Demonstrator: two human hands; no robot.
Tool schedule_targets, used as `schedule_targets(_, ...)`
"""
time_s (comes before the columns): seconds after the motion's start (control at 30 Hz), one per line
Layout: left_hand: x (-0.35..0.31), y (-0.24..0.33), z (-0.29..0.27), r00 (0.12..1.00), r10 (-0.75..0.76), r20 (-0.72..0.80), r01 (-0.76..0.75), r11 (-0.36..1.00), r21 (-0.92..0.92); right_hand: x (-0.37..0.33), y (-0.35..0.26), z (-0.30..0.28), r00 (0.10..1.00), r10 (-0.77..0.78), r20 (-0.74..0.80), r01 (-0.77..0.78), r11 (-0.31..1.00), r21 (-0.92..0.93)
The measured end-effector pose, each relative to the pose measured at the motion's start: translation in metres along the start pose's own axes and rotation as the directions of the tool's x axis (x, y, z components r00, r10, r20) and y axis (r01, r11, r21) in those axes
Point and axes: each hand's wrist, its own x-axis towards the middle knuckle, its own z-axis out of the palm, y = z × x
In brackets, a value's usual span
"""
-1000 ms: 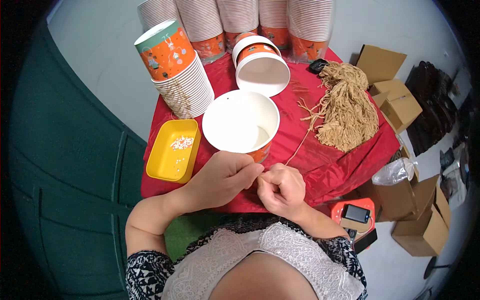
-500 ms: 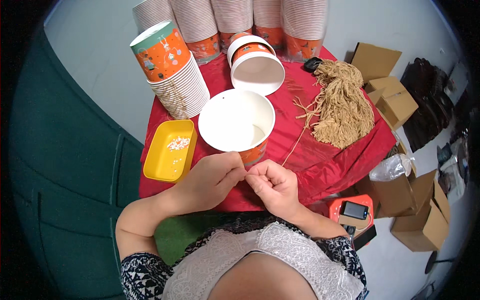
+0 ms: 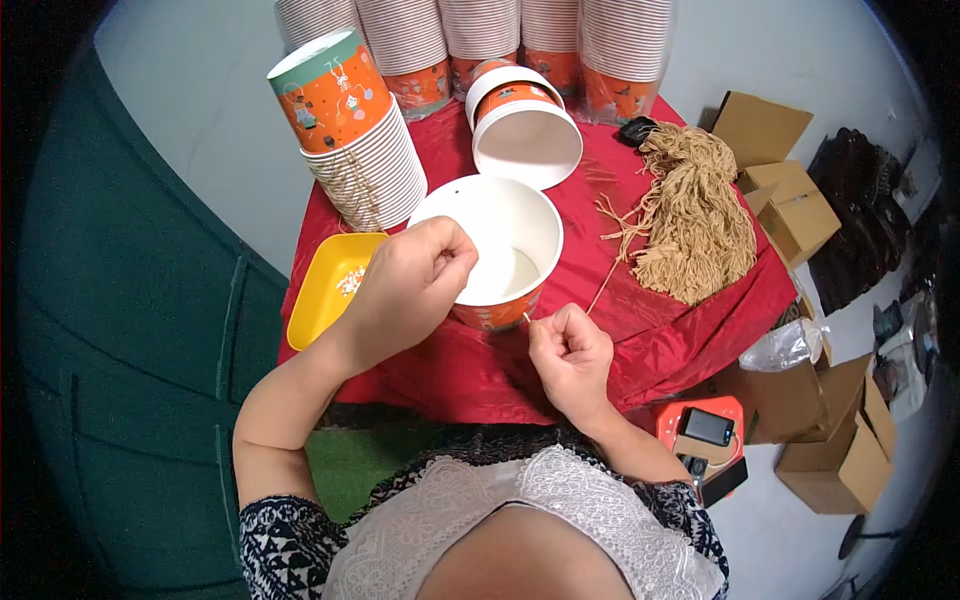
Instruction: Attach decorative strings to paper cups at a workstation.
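Observation:
A white paper bucket [image 3: 540, 225] with an orange printed outside stands upright in front of me, a small dark hole near its far rim. Over its near left side is my left hand [image 3: 410, 280], fingers curled closed; whatever they may hold is hidden. My right hand [image 3: 575, 360], lower and to the right of the bucket, pinches a thin tan cord [image 3: 603, 287]. A short pale end pokes out from its fingertips. The cord runs up toward a thick bundle of tan cords [image 3: 690, 220]. Partly behind my left forearm sits a yellow tray [image 3: 315, 300] with small white and orange bits in it.
Nested buckets [image 3: 375, 180] lean at the left with cords draped over them. Two buckets lie on their sides [image 3: 530, 140] behind, and several wrapped stacks [image 3: 625, 60] line the back. The red cloth [image 3: 660, 340] covers the table. Cardboard boxes [image 3: 840, 440] and a red stool [image 3: 735, 410] stand right.
My hands, earlier touching at the fingertips, have come apart. The left has risen over the bucket's near left side; the right has shifted slightly right, the cord still in its pinch.

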Motion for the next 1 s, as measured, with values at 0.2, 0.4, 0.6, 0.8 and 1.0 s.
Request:
schedule_targets(0.2,0.010,-0.009,0.002,0.996,-0.065,0.064,0.067,0.997,-0.030,0.005,0.007,0.005,0.999,-0.038,-0.015,0.037,0.997,-0.063)
schedule_targets(0.4,0.011,-0.010,0.003,0.991,-0.083,0.105,0.086,0.996,-0.031,0.010,0.007,0.008,0.998,-0.061,-0.018,0.059,0.994,-0.095)
schedule_targets(0.6,0.012,-0.014,0.004,0.988,-0.087,0.130,0.092,0.995,-0.033,0.013,0.006,0.009,0.998,-0.056,0.001,0.056,0.991,-0.125)
schedule_targets(0.8,0.021,-0.019,0.006,0.955,-0.112,0.274,0.134,0.989,-0.062,0.017,0.007,0.011,0.998,-0.058,-0.002,0.057,0.992,-0.116)
schedule_targets(1.0,0.043,-0.040,0.011,0.852,0.197,0.486,-0.165,0.980,-0.107,0.020,0.006,0.015,0.997,-0.077,-0.012,0.075,0.987,-0.143)
